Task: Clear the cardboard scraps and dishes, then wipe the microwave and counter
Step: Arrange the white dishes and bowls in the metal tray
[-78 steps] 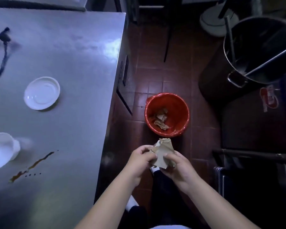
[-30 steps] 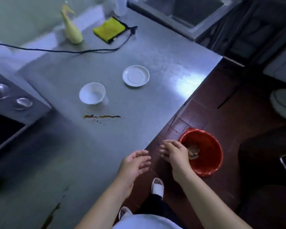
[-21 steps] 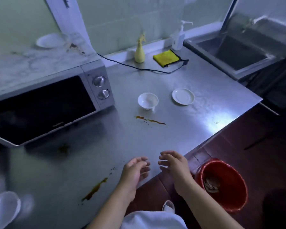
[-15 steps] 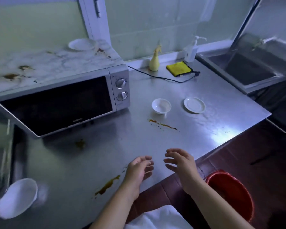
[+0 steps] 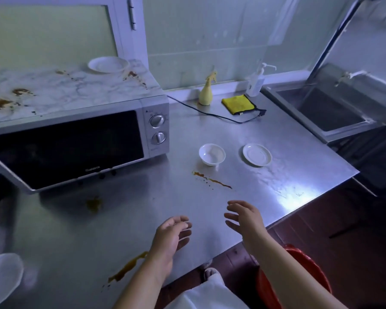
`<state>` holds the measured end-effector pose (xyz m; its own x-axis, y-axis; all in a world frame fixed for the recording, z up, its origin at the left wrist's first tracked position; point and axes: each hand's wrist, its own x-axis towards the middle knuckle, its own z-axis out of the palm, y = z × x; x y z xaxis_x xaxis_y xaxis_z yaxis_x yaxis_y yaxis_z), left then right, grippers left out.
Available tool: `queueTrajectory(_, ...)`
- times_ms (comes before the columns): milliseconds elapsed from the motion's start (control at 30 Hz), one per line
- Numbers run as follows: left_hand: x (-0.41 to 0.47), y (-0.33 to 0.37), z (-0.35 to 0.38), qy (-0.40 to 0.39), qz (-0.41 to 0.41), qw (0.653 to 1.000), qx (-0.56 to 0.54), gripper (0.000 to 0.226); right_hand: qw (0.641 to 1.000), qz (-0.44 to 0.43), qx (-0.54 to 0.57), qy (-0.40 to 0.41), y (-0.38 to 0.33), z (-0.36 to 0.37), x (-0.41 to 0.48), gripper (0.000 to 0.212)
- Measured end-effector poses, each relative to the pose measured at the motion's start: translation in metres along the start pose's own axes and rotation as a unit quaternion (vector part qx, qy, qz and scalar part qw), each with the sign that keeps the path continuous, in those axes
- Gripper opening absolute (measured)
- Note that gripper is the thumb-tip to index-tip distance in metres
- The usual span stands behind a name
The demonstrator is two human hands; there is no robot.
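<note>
My left hand and my right hand hold nothing; they hover apart over the near edge of the bench, fingers loosely spread. I judge the dishes come now. The small bowl and the saucer stand ahead of my hands, just beyond a brown streak. Better I take one in each hand by the rim, lifting straight up, not dragging through the streak, then carry them to the sink far right.
</note>
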<state>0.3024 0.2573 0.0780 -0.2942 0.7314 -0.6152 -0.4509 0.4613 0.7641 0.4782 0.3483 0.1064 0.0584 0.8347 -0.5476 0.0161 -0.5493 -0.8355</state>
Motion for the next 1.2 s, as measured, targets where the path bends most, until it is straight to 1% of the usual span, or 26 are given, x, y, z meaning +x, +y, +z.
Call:
queueTrajectory(100, 0.017, 0.007, 0.019, 0.034, 0.005, 0.999, -0.001, 0.015, 1.000, -0.006, 0.014, -0.022, -0.025, -0.014, 0.034, 0.011)
queueTrajectory(167, 0.024, 0.013, 0.039, 0.037, -0.003, 0.999, 0.001, 0.016, 0.999, -0.002, 0.031, -0.022, -0.041, -0.030, 0.063, 0.016)
queueTrajectory(267, 0.037, 0.020, 0.069, 0.027, -0.004, 1.000, 0.004, 0.017, 0.997, 0.015, 0.070, 0.027, -0.055, -0.063, 0.122, 0.039)
queueTrajectory(333, 0.047, 0.025, 0.085, 0.036, 0.001, 0.999, 0.012, 0.017, 0.992, 0.046, 0.103, 0.058, -0.062, -0.085, 0.164, 0.045)
queueTrajectory(400, 0.057, 0.029, 0.103, 0.054, -0.002, 0.998, 0.020, 0.016, 0.990, 0.067, 0.094, 0.079, -0.068, -0.104, 0.205, 0.050)
queueTrajectory(467, 0.065, 0.031, 0.122, 0.067, -0.008, 0.998, 0.019, 0.017, 0.992, 0.056, 0.045, 0.100, -0.076, -0.120, 0.244, 0.058)
queueTrajectory(533, 0.072, 0.033, 0.139, 0.071, -0.007, 0.997, 0.014, 0.016, 0.993, 0.012, -0.040, 0.113, -0.087, -0.130, 0.283, 0.067)
queueTrajectory(600, 0.076, 0.032, 0.151, 0.075, -0.012, 0.997, 0.018, 0.016, 0.984, -0.031, -0.137, 0.114, -0.098, -0.136, 0.317, 0.074)
queueTrajectory(667, 0.075, 0.030, 0.156, 0.084, -0.025, 0.996, 0.024, 0.016, 0.971, -0.039, -0.214, 0.097, -0.109, -0.139, 0.345, 0.077)
queueTrajectory(733, 0.070, 0.026, 0.157, 0.099, -0.043, 0.994, 0.019, 0.017, 0.952, -0.027, -0.294, 0.079, -0.117, -0.141, 0.368, 0.072)
queueTrajectory(767, 0.068, 0.024, 0.156, 0.107, -0.051, 0.993, 0.015, 0.017, 0.939, -0.027, -0.335, 0.073, -0.121, -0.141, 0.379, 0.067)
queueTrajectory(833, 0.064, 0.020, 0.149, 0.127, -0.057, 0.990, 0.009, 0.017, 0.912, -0.045, -0.403, 0.062, -0.127, -0.138, 0.396, 0.050)
queueTrajectory(900, 0.061, 0.017, 0.140, 0.150, -0.058, 0.987, 0.004, 0.017, 0.899, -0.063, -0.430, 0.060, -0.128, -0.133, 0.404, 0.033)
queueTrajectory(967, 0.058, 0.011, 0.135, 0.171, -0.062, 0.983, -0.009, 0.017, 0.906, -0.067, -0.412, 0.065, -0.126, -0.131, 0.405, 0.021)
queueTrajectory(1033, 0.053, 0.006, 0.131, 0.181, -0.066, 0.981, -0.029, 0.018, 0.932, -0.063, -0.350, 0.069, -0.121, -0.130, 0.398, 0.018)
queueTrajectory(1100, 0.047, -0.001, 0.125, 0.184, -0.066, 0.980, -0.043, 0.019, 0.969, -0.031, -0.233, 0.082, -0.115, -0.131, 0.380, 0.027)
queueTrajectory(1167, 0.041, -0.006, 0.116, 0.186, -0.061, 0.979, -0.051, 0.019, 0.989, 0.005, -0.117, 0.094, -0.107, -0.133, 0.355, 0.032)
queueTrajectory(1200, 0.038, -0.008, 0.111, 0.187, -0.056, 0.979, -0.057, 0.019, 0.994, 0.021, -0.063, 0.092, -0.101, -0.132, 0.339, 0.031)
